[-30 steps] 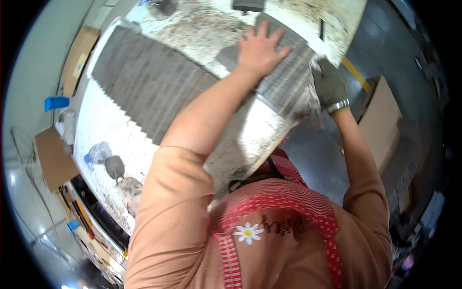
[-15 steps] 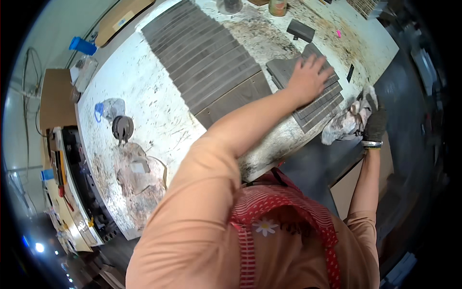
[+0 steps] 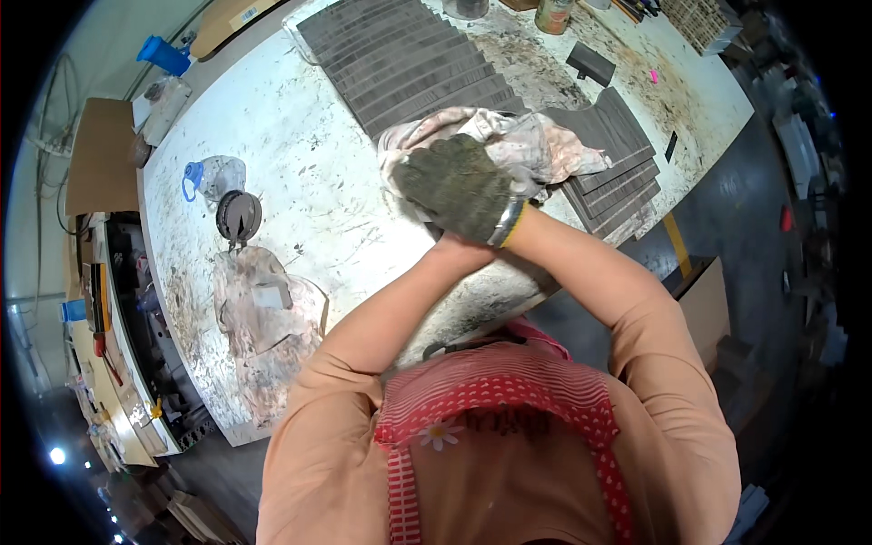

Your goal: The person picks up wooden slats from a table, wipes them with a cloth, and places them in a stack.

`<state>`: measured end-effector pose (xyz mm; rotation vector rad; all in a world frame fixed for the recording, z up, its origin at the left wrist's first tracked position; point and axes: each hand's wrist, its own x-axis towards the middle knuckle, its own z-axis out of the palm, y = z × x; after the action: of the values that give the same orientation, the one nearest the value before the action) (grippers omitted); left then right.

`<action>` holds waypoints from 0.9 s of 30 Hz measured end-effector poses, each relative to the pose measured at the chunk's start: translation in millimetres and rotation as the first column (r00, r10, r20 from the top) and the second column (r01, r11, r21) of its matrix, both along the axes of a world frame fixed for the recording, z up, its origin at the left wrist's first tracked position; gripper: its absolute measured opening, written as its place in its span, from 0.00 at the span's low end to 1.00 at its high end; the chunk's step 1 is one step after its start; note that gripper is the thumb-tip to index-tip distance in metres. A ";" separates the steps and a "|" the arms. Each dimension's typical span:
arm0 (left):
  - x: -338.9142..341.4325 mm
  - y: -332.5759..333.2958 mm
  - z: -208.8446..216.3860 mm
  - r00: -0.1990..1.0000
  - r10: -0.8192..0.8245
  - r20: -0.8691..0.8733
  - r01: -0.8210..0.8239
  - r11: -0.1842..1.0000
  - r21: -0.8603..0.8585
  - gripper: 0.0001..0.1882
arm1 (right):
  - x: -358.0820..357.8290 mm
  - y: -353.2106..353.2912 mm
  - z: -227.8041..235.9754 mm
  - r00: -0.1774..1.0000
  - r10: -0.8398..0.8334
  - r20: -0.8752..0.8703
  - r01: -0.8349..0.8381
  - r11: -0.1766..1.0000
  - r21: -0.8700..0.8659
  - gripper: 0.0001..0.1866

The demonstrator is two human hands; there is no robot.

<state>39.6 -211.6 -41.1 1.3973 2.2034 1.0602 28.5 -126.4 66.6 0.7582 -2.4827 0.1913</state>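
Observation:
My right hand (image 3: 459, 186), in a dark grey-green work glove, presses a stained white rag (image 3: 568, 150) onto the near end of a row of overlapping dark grey wood-grain panels (image 3: 391, 54). The glove's fingers are closed on the cloth. Bare and ungloved, my left hand (image 3: 465, 252) lies under the right wrist at the rag's near edge. Its fingers are hidden behind the glove, so their grip does not show. Just right of the rag lies a smaller fanned stack of similar panels (image 3: 622, 136), partly covered by the cloth.
On the left of the paint-stained white table (image 3: 318, 227) are a clear bottle with a blue handle (image 3: 218, 177), a round dark tin (image 3: 239, 216) and a stained cloth (image 3: 259, 309). A dark block (image 3: 590, 64), a can (image 3: 553, 16) and a woven basket (image 3: 699, 23) stand at the far right.
My gloved right hand has brought the rag from beyond the table's right edge onto the panel row. My left hand has drawn back from the right stack to beneath the right wrist.

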 end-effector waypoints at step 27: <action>2.2 17.1 35.2 0.675 0.038 -0.737 -0.059 0.998 -0.003 0.15 | -3.5 112.1 16.4 0.894 -0.369 0.255 0.449 0.733 -0.511 0.14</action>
<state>41.8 -194.5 -5.9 2.0263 2.7814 0.4829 25.0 -14.3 83.0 -0.0649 -2.4451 0.7883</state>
